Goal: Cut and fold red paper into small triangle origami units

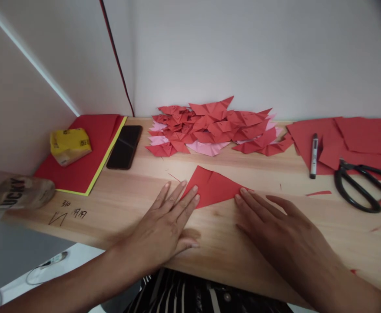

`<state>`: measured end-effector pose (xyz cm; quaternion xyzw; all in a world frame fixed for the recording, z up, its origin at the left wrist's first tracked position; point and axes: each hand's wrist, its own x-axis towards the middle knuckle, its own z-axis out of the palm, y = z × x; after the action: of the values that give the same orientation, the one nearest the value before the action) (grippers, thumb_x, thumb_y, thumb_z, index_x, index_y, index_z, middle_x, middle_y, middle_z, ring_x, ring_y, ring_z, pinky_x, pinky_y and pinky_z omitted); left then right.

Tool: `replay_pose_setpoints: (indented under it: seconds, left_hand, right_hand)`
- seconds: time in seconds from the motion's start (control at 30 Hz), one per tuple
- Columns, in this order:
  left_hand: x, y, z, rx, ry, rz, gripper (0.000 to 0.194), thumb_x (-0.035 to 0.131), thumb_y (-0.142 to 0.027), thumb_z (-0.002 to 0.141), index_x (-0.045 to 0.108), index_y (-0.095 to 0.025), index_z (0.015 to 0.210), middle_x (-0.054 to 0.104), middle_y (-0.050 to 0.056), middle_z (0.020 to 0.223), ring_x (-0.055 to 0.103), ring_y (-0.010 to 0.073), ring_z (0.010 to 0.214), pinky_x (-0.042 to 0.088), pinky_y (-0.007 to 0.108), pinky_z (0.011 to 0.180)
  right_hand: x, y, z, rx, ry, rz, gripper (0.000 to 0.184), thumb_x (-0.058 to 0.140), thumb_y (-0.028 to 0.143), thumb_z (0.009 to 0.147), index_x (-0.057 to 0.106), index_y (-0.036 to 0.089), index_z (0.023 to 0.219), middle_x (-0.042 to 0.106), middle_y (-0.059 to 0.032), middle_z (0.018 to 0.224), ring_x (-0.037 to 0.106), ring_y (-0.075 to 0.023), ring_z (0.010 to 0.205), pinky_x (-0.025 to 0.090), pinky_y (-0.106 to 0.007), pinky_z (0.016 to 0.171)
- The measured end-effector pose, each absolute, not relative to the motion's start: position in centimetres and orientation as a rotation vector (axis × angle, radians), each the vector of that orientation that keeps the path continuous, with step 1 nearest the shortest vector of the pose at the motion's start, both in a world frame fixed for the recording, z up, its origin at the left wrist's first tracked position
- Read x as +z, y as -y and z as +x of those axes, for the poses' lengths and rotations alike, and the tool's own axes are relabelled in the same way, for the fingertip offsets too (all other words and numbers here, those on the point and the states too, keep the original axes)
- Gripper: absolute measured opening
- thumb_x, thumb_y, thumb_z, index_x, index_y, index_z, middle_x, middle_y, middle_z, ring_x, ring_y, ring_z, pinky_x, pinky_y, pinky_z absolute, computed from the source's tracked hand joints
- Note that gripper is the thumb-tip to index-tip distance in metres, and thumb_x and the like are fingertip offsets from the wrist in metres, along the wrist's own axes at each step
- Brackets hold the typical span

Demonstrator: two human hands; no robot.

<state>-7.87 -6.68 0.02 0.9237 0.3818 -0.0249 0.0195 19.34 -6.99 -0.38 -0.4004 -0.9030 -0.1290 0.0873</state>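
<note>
A sheet of red paper (213, 187), folded into a triangle, lies flat on the wooden table in front of me. My left hand (169, 217) is spread flat, its fingertips resting on the paper's left corner. On the other side my right hand (271, 221) lies with its fingers stretched out, the tips touching the right corner. Neither hand grips anything. Behind the triangle sits a pile of folded red and pink paper pieces (210, 126).
Scissors (356, 191), a marker (313, 156) and red paper sheets (369, 134) lie at the right. Leftward are a phone (125, 148), a yellow packet (70, 145) on a red folder (95, 169), and a bottle (24, 191). Red paper scraps dot the table (223, 252).
</note>
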Motion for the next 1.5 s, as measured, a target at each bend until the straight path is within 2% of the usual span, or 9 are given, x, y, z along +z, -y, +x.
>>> replay_pose_setpoints:
  seconds: [0.13, 0.27, 0.4, 0.7, 1.0, 1.13, 1.2, 1.33, 1.5]
  left_hand:
    - [1.4, 6.5, -5.4, 0.073, -1.078, 2.879, 0.076, 0.042, -0.055, 0.094, 0.024, -0.008, 0.150, 0.019, 0.015, 0.159, 0.009, 0.0263, 0.149, 0.016, 0.048, 0.121]
    - [0.9, 5.0, -1.4, 0.150, -0.870, 2.864, 0.077, 0.034, -0.057, 0.095, 0.021, -0.005, 0.150, 0.016, 0.014, 0.160, 0.011, 0.0241, 0.149, 0.013, 0.042, 0.122]
    - [-1.1, 3.1, 0.4, 0.125, -0.847, 2.800, 0.084, 0.031, -0.065, 0.092, 0.021, -0.006, 0.150, 0.024, 0.015, 0.158, 0.017, 0.0232, 0.148, 0.014, 0.042, 0.121]
    - [-2.9, 2.3, -1.3, 0.104, -0.900, 2.849, 0.081, 0.030, -0.064, 0.093, 0.020, -0.009, 0.151, 0.019, 0.010, 0.160, 0.012, 0.0234, 0.149, 0.008, 0.044, 0.121]
    - [-2.7, 2.8, -3.7, 0.090, -1.020, 2.881, 0.074, 0.029, -0.060, 0.096, 0.022, -0.011, 0.151, 0.017, 0.011, 0.160, 0.010, 0.0218, 0.149, 0.007, 0.044, 0.121]
    - [-2.9, 2.9, -3.8, 0.106, -1.028, 2.885, 0.071, 0.027, -0.058, 0.097, 0.021, -0.013, 0.152, 0.015, 0.010, 0.161, 0.009, 0.0222, 0.149, 0.005, 0.048, 0.121]
    - [-3.0, 2.8, -3.7, 0.110, -1.025, 2.881, 0.071, 0.027, -0.058, 0.097, 0.021, -0.013, 0.152, 0.016, 0.011, 0.160, 0.009, 0.0228, 0.149, 0.007, 0.050, 0.120]
    - [-3.1, 2.7, -3.7, 0.096, -0.977, 2.898, 0.068, 0.028, -0.056, 0.097, 0.025, -0.013, 0.151, 0.020, 0.012, 0.159, 0.009, 0.0253, 0.149, 0.013, 0.054, 0.118]
    - [-2.9, 2.7, -3.6, 0.054, -0.988, 2.914, 0.070, 0.026, -0.056, 0.097, 0.027, -0.011, 0.150, 0.019, 0.013, 0.159, 0.010, 0.0255, 0.149, 0.013, 0.054, 0.118]
  right_hand:
    - [-0.3, 6.9, 19.0, -0.431, 2.692, -1.184, 0.029, 0.043, 0.015, 0.096, 0.067, 0.005, 0.109, 0.069, -0.0199, 0.116, 0.065, -0.0288, 0.107, 0.050, -0.045, 0.089]
    - [0.2, 6.8, 18.6, -0.390, 2.729, -1.179, 0.029, 0.045, 0.004, 0.089, 0.069, 0.011, 0.102, 0.073, -0.0140, 0.106, 0.067, -0.0257, 0.101, 0.051, -0.042, 0.088]
    - [0.4, 6.8, 18.5, -0.355, 2.739, -1.214, 0.022, 0.050, 0.009, 0.089, 0.070, 0.011, 0.098, 0.074, -0.0143, 0.104, 0.068, -0.0263, 0.098, 0.052, -0.043, 0.087]
    - [-0.5, 7.2, 19.1, -0.422, 2.687, -1.202, 0.031, 0.042, 0.012, 0.096, 0.065, 0.005, 0.116, 0.067, -0.0172, 0.123, 0.065, -0.0265, 0.111, 0.054, -0.043, 0.088]
    - [-0.6, 7.3, 19.2, -0.396, 2.657, -1.247, 0.030, 0.043, 0.013, 0.096, 0.067, 0.006, 0.113, 0.069, -0.0166, 0.120, 0.067, -0.0256, 0.109, 0.054, -0.044, 0.091]
    - [-0.3, 7.4, 18.8, -0.352, 2.667, -1.302, 0.031, 0.042, 0.018, 0.098, 0.066, 0.008, 0.114, 0.069, -0.0145, 0.121, 0.065, -0.0247, 0.111, 0.049, -0.045, 0.097]
    - [-0.2, 7.5, 17.8, -0.343, 2.648, -1.351, 0.036, 0.039, 0.024, 0.100, 0.061, 0.006, 0.122, 0.065, -0.0169, 0.127, 0.061, -0.0258, 0.118, 0.045, -0.047, 0.102]
    - [-0.8, 7.8, 14.8, -0.214, 2.635, -1.386, 0.056, 0.042, 0.035, 0.097, 0.041, 0.001, 0.142, 0.041, -0.0212, 0.149, 0.043, -0.0268, 0.136, 0.038, -0.045, 0.109]
    - [-3.0, 8.5, 13.5, -0.151, 2.583, -1.466, 0.069, 0.049, 0.038, 0.091, 0.032, 0.000, 0.146, 0.030, -0.0236, 0.154, 0.031, -0.0309, 0.143, 0.036, -0.046, 0.110]
